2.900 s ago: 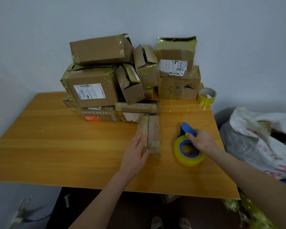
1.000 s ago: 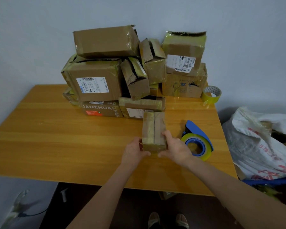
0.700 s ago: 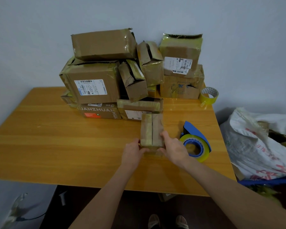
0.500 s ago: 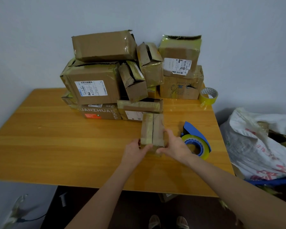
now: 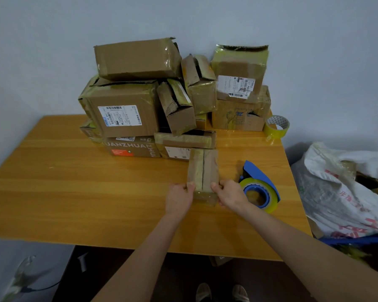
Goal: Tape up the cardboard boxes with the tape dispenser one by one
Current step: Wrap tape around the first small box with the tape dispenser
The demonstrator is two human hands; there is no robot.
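Head view: left hand (image 5: 179, 197), right hand (image 5: 228, 194) grip narrow creased cardboard box (image 5: 203, 171); flaps meet at seam.

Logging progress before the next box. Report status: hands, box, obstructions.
Hands: left hand and right hand grip the small box at its near end. Unheld tape dispenser lies beside right hand. Close behind: box pile.

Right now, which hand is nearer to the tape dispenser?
Right. The right hand grips the box at its near right corner, just beside the dispenser; the left hand grips the near left corner, across the box.
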